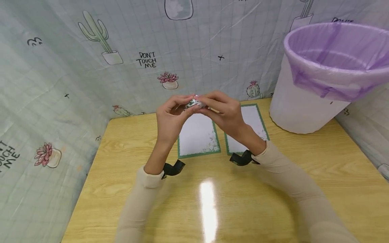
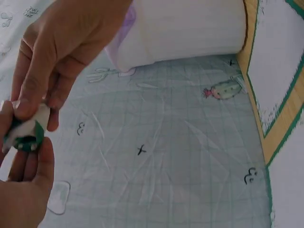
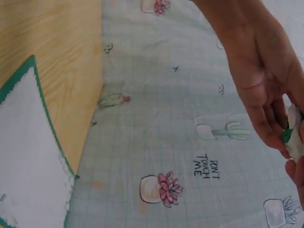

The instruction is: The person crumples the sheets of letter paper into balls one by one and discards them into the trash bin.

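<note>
Both hands are raised above the far part of the table, close together around one small crumpled white-and-green packet (image 1: 194, 102). My left hand (image 1: 170, 118) pinches its left side between thumb and fingers, and my right hand (image 1: 224, 111) grips the right side. In the left wrist view the packet (image 2: 29, 129) looks rolled or bunched, with a dark hollow at its near end. Only part of the packet (image 3: 295, 135) shows at the edge of the right wrist view. Fingers cover much of it, so its exact kind cannot be told.
Two white sheets with green borders, a left sheet (image 1: 197, 138) and a right sheet (image 1: 250, 119), lie on the wooden table (image 1: 127, 189) under the hands. A white bin (image 1: 299, 98) with a purple liner (image 1: 334, 76) stands at the back right. Printed cloth (image 1: 200, 44) hangs behind.
</note>
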### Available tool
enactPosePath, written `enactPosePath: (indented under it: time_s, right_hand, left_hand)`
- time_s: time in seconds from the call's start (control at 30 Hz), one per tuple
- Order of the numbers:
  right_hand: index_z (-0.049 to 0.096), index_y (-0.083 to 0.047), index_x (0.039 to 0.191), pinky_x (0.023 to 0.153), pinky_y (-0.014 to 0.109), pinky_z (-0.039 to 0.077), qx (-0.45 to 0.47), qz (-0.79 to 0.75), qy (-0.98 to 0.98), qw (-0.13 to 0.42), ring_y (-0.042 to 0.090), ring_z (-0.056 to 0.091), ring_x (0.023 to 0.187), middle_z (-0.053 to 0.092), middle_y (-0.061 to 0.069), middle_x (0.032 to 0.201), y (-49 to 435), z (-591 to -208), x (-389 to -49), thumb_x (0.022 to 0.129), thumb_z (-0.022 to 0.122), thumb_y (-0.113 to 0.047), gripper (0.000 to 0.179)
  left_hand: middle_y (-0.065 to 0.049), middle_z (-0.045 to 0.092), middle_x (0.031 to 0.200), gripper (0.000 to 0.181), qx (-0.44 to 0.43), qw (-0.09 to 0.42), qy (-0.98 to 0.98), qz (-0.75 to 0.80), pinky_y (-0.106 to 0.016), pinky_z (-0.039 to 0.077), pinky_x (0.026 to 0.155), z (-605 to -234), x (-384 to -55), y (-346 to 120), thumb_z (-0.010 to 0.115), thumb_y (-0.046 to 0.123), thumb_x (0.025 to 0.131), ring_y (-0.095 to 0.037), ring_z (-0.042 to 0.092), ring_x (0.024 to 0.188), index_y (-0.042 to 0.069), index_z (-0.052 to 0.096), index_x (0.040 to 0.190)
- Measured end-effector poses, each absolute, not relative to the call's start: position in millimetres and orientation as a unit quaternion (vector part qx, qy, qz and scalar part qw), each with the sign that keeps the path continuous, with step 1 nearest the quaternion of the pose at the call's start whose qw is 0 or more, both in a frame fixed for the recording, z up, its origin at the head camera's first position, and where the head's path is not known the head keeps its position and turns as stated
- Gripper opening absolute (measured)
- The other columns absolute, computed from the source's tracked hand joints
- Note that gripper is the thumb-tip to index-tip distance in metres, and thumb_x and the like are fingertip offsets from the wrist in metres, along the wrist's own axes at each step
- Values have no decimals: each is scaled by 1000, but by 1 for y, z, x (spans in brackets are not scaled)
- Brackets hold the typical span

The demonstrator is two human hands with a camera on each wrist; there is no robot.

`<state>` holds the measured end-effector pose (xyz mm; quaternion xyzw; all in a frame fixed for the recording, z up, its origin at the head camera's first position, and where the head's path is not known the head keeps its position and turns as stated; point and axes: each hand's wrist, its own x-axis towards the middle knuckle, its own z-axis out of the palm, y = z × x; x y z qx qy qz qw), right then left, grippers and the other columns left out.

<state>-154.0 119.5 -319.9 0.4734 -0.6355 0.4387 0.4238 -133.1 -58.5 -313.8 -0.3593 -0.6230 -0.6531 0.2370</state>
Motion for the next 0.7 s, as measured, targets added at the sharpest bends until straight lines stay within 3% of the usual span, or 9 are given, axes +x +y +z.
enactPosePath:
  time_s: [0.17, 0.3, 0.47, 0.57, 0.7]
  right_hand:
    - [71, 1, 105, 63, 23, 50, 477, 542, -639, 266, 17, 61, 79, 65, 9, 95, 136, -313, -151, 76, 74, 5, 30]
    - [70, 2, 109, 56, 26, 43, 498, 579, -623, 171, 16, 51, 69, 64, 9, 96, 144, -311, -150, 80, 71, 1, 29]
    - [70, -3, 113, 50, 27, 36, 515, 572, -620, 153, 13, 42, 60, 64, 7, 97, 147, -310, -148, 82, 70, -5, 31]
    - [70, -2, 111, 53, 26, 43, 503, 576, -623, 161, 14, 50, 65, 65, 7, 97, 144, -310, -144, 81, 72, -5, 30]
    - [65, 6, 112, 70, 32, 55, 478, 612, -610, 157, 24, 64, 84, 65, 11, 102, 138, -310, -137, 79, 72, 3, 33]
  left_hand:
    - [-20, 54, 117, 50, -463, 189, -611, -614, -40, 50, 92, -313, -135, -71, 71, -19, 69, -32, 54, 107, -12, 59, 116]
    - [-21, 52, 113, 54, -523, 231, -637, -517, -34, 49, 82, -308, -135, -75, 76, -5, 71, -26, 51, 96, -6, 59, 122]
    - [-16, 55, 108, 53, -536, 305, -668, -415, -31, 41, 75, -302, -132, -76, 78, 27, 78, -21, 49, 90, 1, 62, 122]
    - [-16, 56, 106, 48, -534, 322, -665, -410, -30, 42, 73, -300, -129, -75, 76, 26, 80, -21, 51, 90, 0, 64, 118]
    - [-14, 58, 105, 40, -517, 335, -666, -420, -32, 46, 77, -299, -126, -75, 72, 25, 82, -22, 55, 92, 1, 65, 113]
